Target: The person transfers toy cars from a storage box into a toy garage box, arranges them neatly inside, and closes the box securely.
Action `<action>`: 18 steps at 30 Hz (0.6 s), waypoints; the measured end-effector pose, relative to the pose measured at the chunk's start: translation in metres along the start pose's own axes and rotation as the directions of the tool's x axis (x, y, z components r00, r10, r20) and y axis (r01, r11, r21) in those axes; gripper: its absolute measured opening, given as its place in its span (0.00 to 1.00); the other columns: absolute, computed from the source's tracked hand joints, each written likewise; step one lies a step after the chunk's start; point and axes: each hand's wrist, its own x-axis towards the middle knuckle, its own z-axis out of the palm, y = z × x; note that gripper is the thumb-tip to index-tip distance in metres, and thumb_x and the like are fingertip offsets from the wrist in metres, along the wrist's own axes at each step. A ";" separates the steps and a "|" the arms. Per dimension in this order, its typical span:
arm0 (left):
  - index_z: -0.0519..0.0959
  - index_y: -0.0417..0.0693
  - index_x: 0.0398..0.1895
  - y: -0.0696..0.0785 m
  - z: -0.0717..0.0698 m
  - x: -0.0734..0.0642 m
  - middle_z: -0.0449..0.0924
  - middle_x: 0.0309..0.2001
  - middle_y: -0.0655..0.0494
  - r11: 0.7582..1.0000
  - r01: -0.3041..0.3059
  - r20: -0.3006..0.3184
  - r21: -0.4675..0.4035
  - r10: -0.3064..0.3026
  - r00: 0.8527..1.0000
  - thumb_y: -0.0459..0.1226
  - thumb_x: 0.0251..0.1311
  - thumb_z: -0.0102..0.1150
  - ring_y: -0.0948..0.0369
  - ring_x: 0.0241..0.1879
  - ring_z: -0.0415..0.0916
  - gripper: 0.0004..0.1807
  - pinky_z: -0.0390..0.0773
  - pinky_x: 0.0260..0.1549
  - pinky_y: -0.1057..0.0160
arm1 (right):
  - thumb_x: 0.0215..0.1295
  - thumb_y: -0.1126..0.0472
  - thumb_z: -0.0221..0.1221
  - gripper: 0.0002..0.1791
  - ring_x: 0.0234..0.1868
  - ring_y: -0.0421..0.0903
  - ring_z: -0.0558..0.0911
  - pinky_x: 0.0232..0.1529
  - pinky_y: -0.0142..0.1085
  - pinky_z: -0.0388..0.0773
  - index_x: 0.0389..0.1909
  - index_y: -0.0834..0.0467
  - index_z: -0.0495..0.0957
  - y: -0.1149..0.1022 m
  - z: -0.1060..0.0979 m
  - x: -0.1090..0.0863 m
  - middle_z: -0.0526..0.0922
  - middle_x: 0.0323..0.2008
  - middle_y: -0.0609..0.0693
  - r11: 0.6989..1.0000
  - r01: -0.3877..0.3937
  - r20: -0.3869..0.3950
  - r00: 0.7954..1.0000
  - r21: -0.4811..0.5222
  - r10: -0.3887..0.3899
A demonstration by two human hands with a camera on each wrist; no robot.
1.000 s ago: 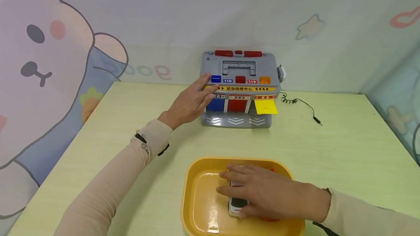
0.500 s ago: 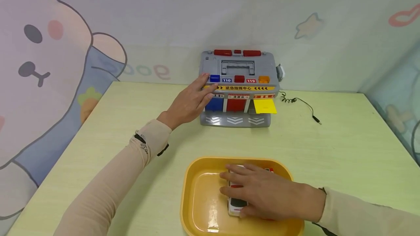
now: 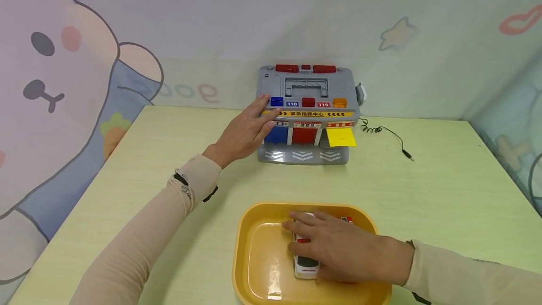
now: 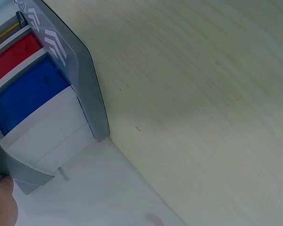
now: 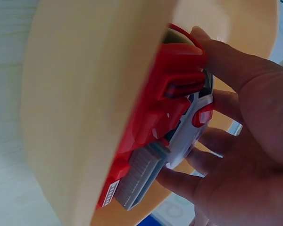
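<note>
My left hand [image 3: 243,131] rests on the front left corner of a grey toy rescue station [image 3: 302,89], fingers extended beside its blue button. A sliver of that hand [image 4: 1,202] shows in the left wrist view. My right hand [image 3: 351,251] reaches into a yellow tray [image 3: 254,272], fingers spread across a white toy ambulance [image 3: 306,272]. In the right wrist view, the fingers pass beyond the ambulance [image 5: 191,136] and the thumb lies near its end. A red toy fire truck [image 5: 153,99] with a grey ladder sits beside it, mostly hidden under my hand in the head view.
The station's yellow door [image 3: 341,137] is raised; its blue door [image 3: 276,135] and red door [image 3: 304,135] are down. A coiled black cord [image 3: 387,130] trails over the table [image 3: 440,178] to the right. A printed cloth backdrop [image 3: 203,27] stands behind.
My right hand has shifted slightly over the ambulance, its thumb moving a little to the right and showing more of the ambulance's front. The left hand stays in place on the station.
</note>
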 end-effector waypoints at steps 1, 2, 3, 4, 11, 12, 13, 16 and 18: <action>0.61 0.54 0.77 0.000 0.000 0.000 0.46 0.81 0.46 1.000 0.000 0.000 0.000 0.000 1.000 0.49 0.78 0.38 0.50 0.81 0.44 0.28 0.52 0.78 0.53 | 0.59 0.48 0.70 0.29 0.78 0.53 0.60 0.73 0.56 0.63 0.62 0.40 0.76 0.000 0.000 0.000 0.65 0.75 0.46 1.000 0.003 -0.006 1.000 -0.003 -0.003; 0.61 0.54 0.77 0.001 0.000 0.000 0.46 0.81 0.46 1.000 0.000 -0.001 -0.001 0.000 1.000 0.49 0.78 0.38 0.50 0.81 0.44 0.28 0.52 0.78 0.53 | 0.59 0.48 0.71 0.29 0.77 0.53 0.61 0.73 0.56 0.63 0.62 0.40 0.76 0.000 0.000 0.000 0.65 0.75 0.47 1.000 0.007 -0.012 1.000 -0.004 -0.007; 0.61 0.53 0.77 0.001 0.000 0.000 0.46 0.81 0.46 1.000 -0.001 -0.003 -0.003 0.001 1.000 0.49 0.78 0.38 0.50 0.80 0.44 0.28 0.53 0.78 0.53 | 0.58 0.48 0.71 0.29 0.77 0.54 0.61 0.73 0.56 0.64 0.62 0.40 0.76 0.001 0.001 0.000 0.65 0.75 0.47 1.000 0.012 -0.019 1.000 -0.008 -0.013; 0.61 0.53 0.77 0.001 0.000 0.000 0.46 0.81 0.46 1.000 0.000 -0.004 -0.004 0.000 1.000 0.49 0.78 0.38 0.50 0.80 0.44 0.28 0.52 0.78 0.53 | 0.58 0.48 0.71 0.30 0.77 0.54 0.61 0.73 0.56 0.64 0.62 0.40 0.76 0.001 0.001 0.001 0.64 0.75 0.48 1.000 0.016 -0.023 1.000 -0.010 -0.016; 0.60 0.54 0.77 0.001 0.001 0.000 0.45 0.81 0.47 1.000 0.006 0.001 -0.001 -0.006 1.000 0.49 0.78 0.38 0.51 0.81 0.42 0.28 0.51 0.78 0.53 | 0.58 0.47 0.71 0.32 0.78 0.53 0.59 0.74 0.54 0.62 0.64 0.39 0.75 -0.002 0.000 0.004 0.63 0.76 0.47 1.000 -0.004 -0.017 1.000 -0.015 0.004; 0.60 0.54 0.77 0.001 0.001 -0.001 0.45 0.81 0.47 1.000 0.008 0.003 -0.003 -0.008 1.000 0.49 0.78 0.38 0.51 0.81 0.42 0.28 0.51 0.78 0.53 | 0.57 0.47 0.71 0.32 0.78 0.54 0.59 0.74 0.54 0.62 0.65 0.38 0.75 -0.003 0.000 0.004 0.63 0.76 0.47 1.000 -0.007 -0.018 1.000 -0.018 0.007; 0.59 0.55 0.77 0.001 0.001 -0.001 0.45 0.81 0.47 1.000 0.011 0.004 -0.003 -0.011 1.000 0.49 0.78 0.38 0.52 0.81 0.42 0.28 0.51 0.78 0.53 | 0.57 0.46 0.71 0.32 0.78 0.54 0.59 0.74 0.54 0.62 0.65 0.38 0.75 -0.003 0.000 0.004 0.62 0.76 0.47 1.000 -0.007 -0.018 1.000 -0.023 0.007; 0.59 0.55 0.77 0.001 0.001 0.000 0.45 0.81 0.47 1.000 0.015 0.005 -0.007 -0.015 1.000 0.49 0.78 0.38 0.52 0.81 0.42 0.28 0.51 0.78 0.53 | 0.58 0.46 0.71 0.32 0.78 0.56 0.59 0.74 0.55 0.63 0.65 0.38 0.74 -0.004 0.000 0.004 0.62 0.76 0.47 0.999 0.004 -0.022 1.000 -0.044 -0.005; 0.60 0.55 0.77 0.001 0.001 0.000 0.45 0.81 0.47 1.000 0.012 0.004 -0.010 -0.012 1.000 0.49 0.78 0.38 0.51 0.81 0.42 0.28 0.51 0.78 0.53 | 0.58 0.46 0.71 0.33 0.77 0.56 0.60 0.73 0.55 0.64 0.65 0.38 0.74 -0.004 0.000 0.005 0.63 0.76 0.47 0.998 0.013 -0.022 1.000 -0.059 -0.014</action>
